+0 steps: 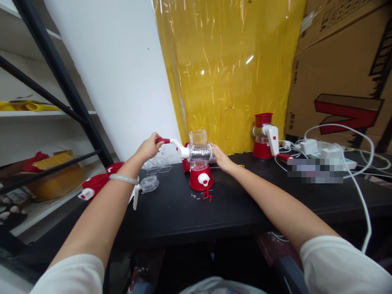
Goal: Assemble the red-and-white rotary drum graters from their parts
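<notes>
A red and white rotary grater with a clear hopper and a metal drum stands on the black table. My left hand is closed round the red grip of its white crank handle, out to the grater's left. My right hand presses against the drum's right end, fingers curled on it. A pale bangle sits on my left wrist.
A second, similar grater stands at the back right. Clear plastic parts and red parts lie at the table's left end. White chargers and cables spread over the right. Yellow film and cardboard boxes stand behind; metal shelving is left.
</notes>
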Available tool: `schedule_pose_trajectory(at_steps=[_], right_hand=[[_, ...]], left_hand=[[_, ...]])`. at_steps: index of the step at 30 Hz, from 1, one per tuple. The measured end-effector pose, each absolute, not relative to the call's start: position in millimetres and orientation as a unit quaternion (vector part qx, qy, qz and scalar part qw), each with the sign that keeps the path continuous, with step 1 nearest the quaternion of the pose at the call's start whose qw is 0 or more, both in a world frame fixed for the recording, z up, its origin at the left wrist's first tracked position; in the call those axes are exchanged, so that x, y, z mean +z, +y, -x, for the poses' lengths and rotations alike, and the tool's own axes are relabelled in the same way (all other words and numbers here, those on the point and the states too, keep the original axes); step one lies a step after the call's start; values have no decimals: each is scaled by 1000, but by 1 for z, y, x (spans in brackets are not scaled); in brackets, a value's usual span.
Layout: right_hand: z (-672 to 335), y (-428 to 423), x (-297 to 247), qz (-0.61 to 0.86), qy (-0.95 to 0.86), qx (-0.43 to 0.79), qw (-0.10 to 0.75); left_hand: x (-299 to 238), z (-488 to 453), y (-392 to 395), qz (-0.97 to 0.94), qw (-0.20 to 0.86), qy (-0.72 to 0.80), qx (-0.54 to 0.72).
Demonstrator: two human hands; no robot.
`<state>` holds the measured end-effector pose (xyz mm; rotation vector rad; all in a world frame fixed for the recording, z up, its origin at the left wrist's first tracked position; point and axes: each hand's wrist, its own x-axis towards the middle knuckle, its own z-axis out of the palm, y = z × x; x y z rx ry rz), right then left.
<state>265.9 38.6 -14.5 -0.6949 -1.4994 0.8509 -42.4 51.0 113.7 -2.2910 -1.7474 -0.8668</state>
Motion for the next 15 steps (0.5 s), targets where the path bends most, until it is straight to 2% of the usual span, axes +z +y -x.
schedule_pose_trajectory(at_steps=[3,8,12,15], right_hand=[[-266,35,-13,314,-639,386,588],[-267,38,-13,306,-656,323,610],[-267,42,-16,293,-662,312,615],[-267,44,-17,291,-661,311,619]], left_hand=[[95,50,45,775,-9,-605,-180],[80,52,24,759,-191,-623,5],[83,48,16,790,-170,-587,51],[86,40,21,821,-141,-553,27]])
